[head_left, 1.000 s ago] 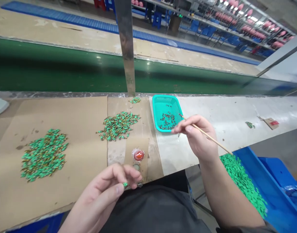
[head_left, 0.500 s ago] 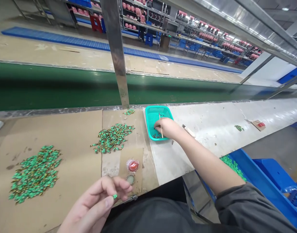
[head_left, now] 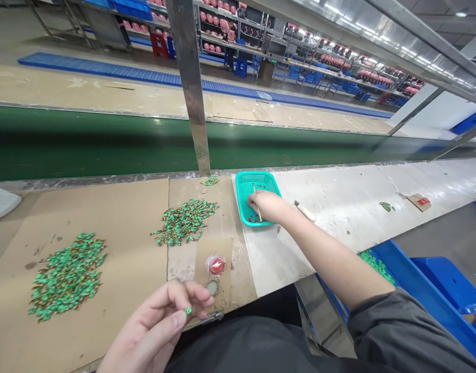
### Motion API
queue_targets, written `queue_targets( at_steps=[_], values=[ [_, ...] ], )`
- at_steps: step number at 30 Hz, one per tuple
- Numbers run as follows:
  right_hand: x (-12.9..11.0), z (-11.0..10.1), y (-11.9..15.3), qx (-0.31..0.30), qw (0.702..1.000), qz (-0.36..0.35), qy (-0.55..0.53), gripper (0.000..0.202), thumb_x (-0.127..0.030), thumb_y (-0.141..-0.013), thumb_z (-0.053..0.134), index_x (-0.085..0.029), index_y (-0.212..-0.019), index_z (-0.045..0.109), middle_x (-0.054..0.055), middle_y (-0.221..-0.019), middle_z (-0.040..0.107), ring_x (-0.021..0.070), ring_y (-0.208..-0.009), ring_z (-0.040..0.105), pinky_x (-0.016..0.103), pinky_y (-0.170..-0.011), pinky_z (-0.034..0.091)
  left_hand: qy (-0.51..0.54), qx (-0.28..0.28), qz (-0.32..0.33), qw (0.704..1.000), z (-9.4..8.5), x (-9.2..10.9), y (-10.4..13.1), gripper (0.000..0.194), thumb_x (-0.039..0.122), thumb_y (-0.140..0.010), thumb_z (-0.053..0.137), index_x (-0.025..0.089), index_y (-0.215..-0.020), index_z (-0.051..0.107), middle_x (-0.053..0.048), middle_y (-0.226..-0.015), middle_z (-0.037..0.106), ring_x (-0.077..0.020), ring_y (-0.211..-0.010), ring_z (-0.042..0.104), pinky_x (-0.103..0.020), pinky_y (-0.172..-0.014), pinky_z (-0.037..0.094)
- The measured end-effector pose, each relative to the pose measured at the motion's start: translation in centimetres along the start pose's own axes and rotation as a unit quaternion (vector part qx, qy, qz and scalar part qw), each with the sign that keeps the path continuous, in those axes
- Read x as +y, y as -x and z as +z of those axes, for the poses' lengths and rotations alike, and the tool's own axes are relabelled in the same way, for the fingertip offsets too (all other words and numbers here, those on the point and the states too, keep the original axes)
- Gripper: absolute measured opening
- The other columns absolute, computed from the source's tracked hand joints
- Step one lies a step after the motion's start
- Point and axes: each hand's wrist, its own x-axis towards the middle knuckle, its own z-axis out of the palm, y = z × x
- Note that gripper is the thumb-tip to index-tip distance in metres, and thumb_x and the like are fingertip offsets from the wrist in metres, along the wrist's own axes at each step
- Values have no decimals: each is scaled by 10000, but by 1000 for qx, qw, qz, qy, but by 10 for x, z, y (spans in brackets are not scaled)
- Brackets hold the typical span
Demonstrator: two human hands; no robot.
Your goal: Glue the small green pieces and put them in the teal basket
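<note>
My left hand (head_left: 160, 321) pinches a small green piece (head_left: 188, 311) between thumb and fingertip, low over the table's near edge. My right hand (head_left: 265, 203) reaches into a turquoise plastic basket (head_left: 277, 182), fingers closed around a thin wooden stick (head_left: 255, 191) that slants up past the hand. Small dark bits (head_left: 252, 219) lie on the basket floor near those fingers; whether the fingertips also grip one is hidden. Just beyond my left fingers are a round pale piece with a dark rim (head_left: 212, 288) and a red bottle-cap-like disc (head_left: 216, 266), on a cardboard strip.
Two large heaps of green-and-gold pieces, one at left (head_left: 69, 277) and one mid-table (head_left: 185, 223), lie on cardboard. A smaller heap (head_left: 210, 181) sits near the metal post (head_left: 195, 98). Right of the basket lies a short marker-like stick (head_left: 305, 211). A blue bin (head_left: 412, 280) stands below right.
The view has shifted slightly, so the table's things appear a little further right. Both hands keep nearly the same pose, the left still pinching the green piece.
</note>
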Motion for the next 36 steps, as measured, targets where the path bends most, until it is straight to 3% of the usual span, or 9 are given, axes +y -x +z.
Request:
queue_targets(
  at_steps=[3,5,7,9,11,14,21,28,36],
  values=[
    [-8,-6,23,64,997,-22,-48,253,-362,-1181,823,-177,-1353,799,106,-1358,829,284,-1187,834,500,-1045,730,8,5,4,1000,10,8,5,371,529,-881,1048,259,-776,817,-85,-1024,857,-307,-990,763,-379,-893,690],
    [-21,-9,50,109,988,-58,-95,103,-240,-1209,727,-166,-1179,792,85,-1151,845,262,-1100,831,456,-1010,713,15,8,8,1000,19,16,9,362,508,-889,1050,253,-775,821,-82,-990,849,-293,-952,758,-373,-870,676],
    [-39,-8,81,146,972,-110,-146,150,-224,-1218,668,-189,-1104,758,80,-1058,837,246,-1037,819,407,-958,695,10,3,10,1000,28,22,12,364,511,-902,1052,244,-780,836,-71,-922,834,-259,-863,738,-351,-824,650],
    [-61,-4,112,162,954,-167,-191,187,-303,-1219,687,-228,-1056,739,52,-1003,830,225,-971,811,369,-912,685,-6,-8,7,1000,35,26,13,382,546,-908,1056,240,-797,856,-52,-844,816,-218,-765,702,-321,-766,616],
    [-83,2,137,207,904,-243,-283,153,-301,-1214,714,-255,-1069,734,32,-968,834,207,-894,810,336,-849,678,-22,-24,4,999,38,26,13,395,580,-917,1052,244,-820,869,-33,-778,795,-187,-698,667,-291,-713,579],
    [-108,12,159,257,848,-290,-361,71,-200,-1179,753,-268,-1164,742,41,-1005,862,207,-894,833,322,-822,688,-31,-51,13,998,40,24,13,387,593,-940,1035,253,-845,877,-13,-719,769,-159,-646,630,-260,-662,539],
    [-121,18,166,284,843,-307,-338,117,-178,-1182,728,-259,-1265,746,59,-976,854,231,-857,833,352,-802,719,-34,-71,26,997,48,25,16,386,592,-965,1014,256,-838,875,10,-662,708,-139,-615,577,-228,-641,533],
    [-124,21,164,303,837,-325,-319,106,-234,-1256,649,-203,-1217,742,56,-937,823,205,-815,799,341,-792,704,-50,-72,16,996,51,30,17,326,506,-974,1010,248,-829,872,13,-683,705,-138,-634,588,-214,-646,549],
    [-123,18,168,299,841,-339,-296,146,-165,-1251,626,-145,-1212,765,91,-972,814,208,-852,774,350,-782,669,-82,-59,22,995,52,33,20,281,427,-979,986,247,-809,853,10,-679,714,-142,-624,588,-214,-613,532]
  ],
)
